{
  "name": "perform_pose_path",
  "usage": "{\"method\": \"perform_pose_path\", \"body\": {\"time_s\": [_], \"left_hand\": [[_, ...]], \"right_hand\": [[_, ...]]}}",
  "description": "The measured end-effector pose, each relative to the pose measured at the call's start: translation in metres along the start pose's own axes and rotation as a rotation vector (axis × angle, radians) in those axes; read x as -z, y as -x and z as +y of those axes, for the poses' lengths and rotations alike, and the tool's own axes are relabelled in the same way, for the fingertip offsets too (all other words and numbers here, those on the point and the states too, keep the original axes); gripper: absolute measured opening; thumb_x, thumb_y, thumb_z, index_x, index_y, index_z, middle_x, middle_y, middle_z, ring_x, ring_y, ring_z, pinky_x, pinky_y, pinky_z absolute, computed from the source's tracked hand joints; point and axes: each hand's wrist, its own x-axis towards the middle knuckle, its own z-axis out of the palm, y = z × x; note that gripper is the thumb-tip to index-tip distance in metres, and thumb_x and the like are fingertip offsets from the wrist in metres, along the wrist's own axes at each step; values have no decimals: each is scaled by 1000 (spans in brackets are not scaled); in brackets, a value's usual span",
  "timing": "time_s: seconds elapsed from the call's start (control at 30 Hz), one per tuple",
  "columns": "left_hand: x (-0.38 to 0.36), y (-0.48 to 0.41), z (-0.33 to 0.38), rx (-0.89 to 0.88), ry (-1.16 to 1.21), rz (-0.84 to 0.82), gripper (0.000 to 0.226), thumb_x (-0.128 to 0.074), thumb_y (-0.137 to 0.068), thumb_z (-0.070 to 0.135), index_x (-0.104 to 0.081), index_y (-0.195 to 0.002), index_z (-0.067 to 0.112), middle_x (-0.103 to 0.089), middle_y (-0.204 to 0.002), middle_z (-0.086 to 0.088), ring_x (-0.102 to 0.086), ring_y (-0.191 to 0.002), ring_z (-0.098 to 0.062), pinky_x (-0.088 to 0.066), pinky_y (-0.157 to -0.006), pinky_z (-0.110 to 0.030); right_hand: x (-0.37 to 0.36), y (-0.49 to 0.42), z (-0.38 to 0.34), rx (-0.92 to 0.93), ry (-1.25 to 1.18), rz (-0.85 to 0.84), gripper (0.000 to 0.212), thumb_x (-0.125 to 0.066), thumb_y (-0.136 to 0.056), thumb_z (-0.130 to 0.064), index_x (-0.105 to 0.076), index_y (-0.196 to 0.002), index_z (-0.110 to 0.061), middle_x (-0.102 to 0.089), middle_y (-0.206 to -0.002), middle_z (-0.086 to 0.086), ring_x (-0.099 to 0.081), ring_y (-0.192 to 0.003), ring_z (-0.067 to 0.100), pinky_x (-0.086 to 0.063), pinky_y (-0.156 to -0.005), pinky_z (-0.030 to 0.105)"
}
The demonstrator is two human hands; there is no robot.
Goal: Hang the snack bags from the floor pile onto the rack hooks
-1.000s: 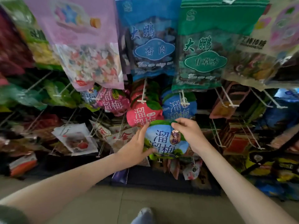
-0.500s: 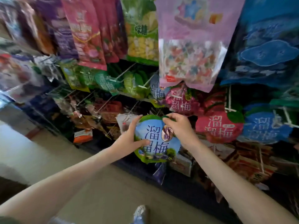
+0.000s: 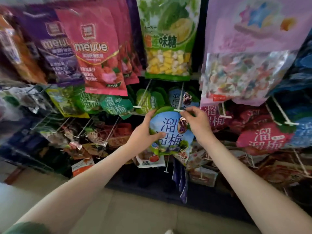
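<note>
Head view, looking forward and down at a store rack. Near the middle, a round blue plastic snack bag (image 3: 170, 132) with a green leafy rim and large dark Chinese letters, held up in front of the rack, off the floor. Gripped on its 9 o'clock edge by the left hand (image 3: 143, 132), thumb across the printed front, other fingers behind. Pinched at about 1 o'clock of its rim by the right hand (image 3: 197, 122), fingers curled. At 12 o'clock of the bag, right at its top rim, the white plastic tip (image 3: 177, 110) of a thin wire hook; not possible to tell if the hook passes through the bag.

Behind that wire, at 12 o'clock, a second blue bag (image 3: 177, 98) of the same kind. At 10 o'clock, round green bags (image 3: 116, 105). Higher, at 11 o'clock, a tall pink pouch (image 3: 99, 56) marked "meijue". Higher, at 12 o'clock, a green pouch with yellow candy pieces (image 3: 168, 46). At 2 o'clock, a large lilac pouch with mixed coloured sweets (image 3: 249, 61). At 3 o'clock, a round red bag (image 3: 263, 137). At 6 o'clock, pale beige floor (image 3: 135, 215).
</note>
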Motion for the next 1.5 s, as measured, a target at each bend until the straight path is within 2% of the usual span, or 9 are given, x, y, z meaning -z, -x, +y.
{"method": "perform_pose_path", "body": {"time_s": [0.17,0.33,0.57,0.83,0.97,1.1,1.2,1.33,1.5], "left_hand": [[1,-21,-6,-36,0,-34,84,-68,-83,39,-9,-144,42,-58,-114,5,-65,-69,-25,-55,-61,-42],[-8,-31,-12,-74,60,-62,84,-66,-86,33,-8,-146,37,-57,-122,-2,-63,-97,-21,-53,-82,-43],[-10,-45,-23,-118,-8,-92,80,-63,-85,42,-8,-142,43,-59,-109,-2,-61,-67,-23,-52,-64,-35],[-15,-65,-35,-134,62,-75,83,-63,-86,40,-9,-147,30,-43,-140,-9,-52,-118,-24,-48,-93,-39],[-28,-69,-32,-337,-534,323,80,-73,-79,32,-27,-141,11,-46,-133,-23,-52,-113,-40,-49,-87,-47],[-45,-82,-19,-464,-799,295,76,-79,-64,20,-45,-132,11,-45,-137,-23,-50,-118,-40,-43,-96,-50],[-53,-93,-14,-396,-822,157,84,-78,-70,26,-38,-142,10,-34,-148,-18,-39,-133,-35,-34,-107,-47],[-58,-104,-12,-291,-873,-8,83,-49,-95,29,12,-149,15,18,-156,-13,6,-145,-31,-3,-117,-42],[-57,-97,-2,-263,-758,-48,82,-50,-95,27,10,-150,18,18,-156,-11,7,-145,-28,-5,-117,-40]], "right_hand": [[-1,-11,0,24,22,30,11,-58,-92,-21,-64,-88,-13,-59,-76,-7,-55,-72,1,-41,-65,18],[0,-16,2,63,54,-2,8,-58,-91,-17,-63,-85,-13,-58,-74,-6,-53,-71,3,-40,-67,24],[-4,-13,6,128,108,64,15,-57,-91,-16,-57,-77,-20,-57,-71,-5,-51,-63,1,-39,-61,24],[-13,-25,12,119,168,132,14,-53,-95,-22,-58,-87,-12,-58,-72,5,-51,-62,13,-36,-56,29],[-20,-45,9,150,214,233,14,-52,-95,-16,-50,-106,-10,-52,-90,-10,-53,-74,-1,-44,-66,18],[-22,-52,30,364,651,380,34,-62,-79,3,-51,-110,-6,-51,-112,11,-51,-106,29,-42,-85,43],[-20,-49,50,387,988,221,57,-65,-68,8,-54,-122,-10,-49,-130,12,-44,-122,33,-35,-97,50],[-20,-46,55,234,1022,-42,73,-53,-86,-3,-17,-148,-17,-17,-156,3,-14,-143,20,-15,-114,41],[-17,-31,33,142,1008,-238,67,-47,-94,-18,-10,-150,-18,-9,-157,2,-7,-144,22,-8,-116,39]]}}
